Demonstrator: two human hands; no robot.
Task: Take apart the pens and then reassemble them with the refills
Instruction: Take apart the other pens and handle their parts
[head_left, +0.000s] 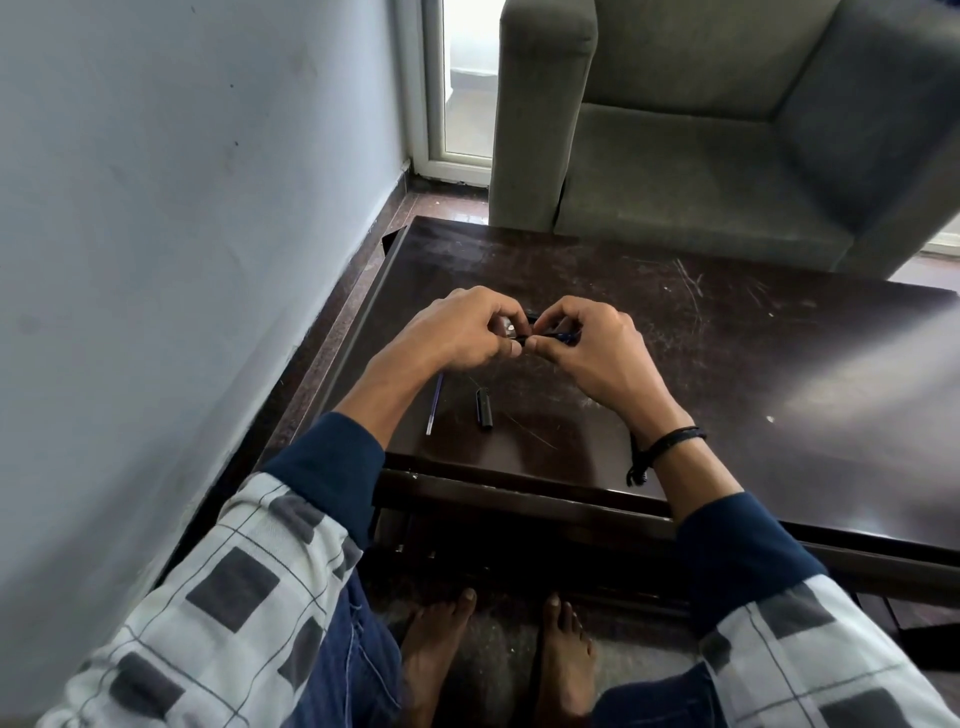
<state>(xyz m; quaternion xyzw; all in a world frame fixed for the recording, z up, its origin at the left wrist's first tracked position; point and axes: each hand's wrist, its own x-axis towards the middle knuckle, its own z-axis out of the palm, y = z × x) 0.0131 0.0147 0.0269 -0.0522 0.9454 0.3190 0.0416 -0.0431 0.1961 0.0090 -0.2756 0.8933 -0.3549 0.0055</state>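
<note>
Head view: pen (563, 338) is held level over the table (727, 364), between both hands. Left hand (457, 332) pinches its black end with curled fingers. Right hand (592, 353) grips the blue section, fingers curled round it. Refill (435, 402) lies on the table beside the left wrist. Black pen part (483, 409) lies near the refill, not touching. Grey armchair (701, 130) stands beyond the table's far edge.

Open tabletop (753, 364) to the right, refill (434, 402) and black pen piece (483, 409) near the front edge, armchair (675, 156) against the far edge, wall (156, 208) close on the left
</note>
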